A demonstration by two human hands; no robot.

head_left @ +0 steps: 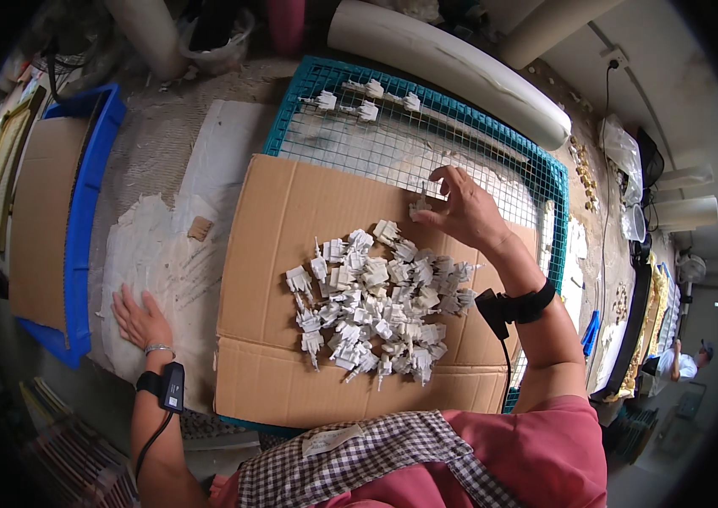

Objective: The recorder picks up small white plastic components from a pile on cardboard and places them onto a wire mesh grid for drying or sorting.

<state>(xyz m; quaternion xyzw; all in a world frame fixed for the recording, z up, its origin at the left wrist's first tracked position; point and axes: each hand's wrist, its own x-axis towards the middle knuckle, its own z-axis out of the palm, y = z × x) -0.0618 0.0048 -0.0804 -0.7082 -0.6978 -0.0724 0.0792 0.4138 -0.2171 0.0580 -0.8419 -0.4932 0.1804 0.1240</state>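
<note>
Head view: two bare hands are seen above a work surface, the right one busy at a small white piece, the left one laid aside.
Right hand: thumb and index finger are curled toward each other, a small gap being left between their tips; the piece is held there, its base met by the thumb. The other fingers are bent, and whether they touch it cannot be told.
Held piece: it is kept roughly upright near the far edge of the cardboard, apart from the pile.
Left hand: its fingers are spread and nearly straight, the palm turned down; nothing is gripped, and the hand is rested on a white sheet.
Pile: many similar white pieces are heaped on the cardboard, nearer the body than the right hand.
Rack: its wire mesh is framed in teal and partly covered by the cardboard; a few white pieces are set near its far left corner.
Surroundings: a white roll is placed beyond the rack, and a blue tray is stood at the left.
Wrists: black straps are worn on both.
</note>
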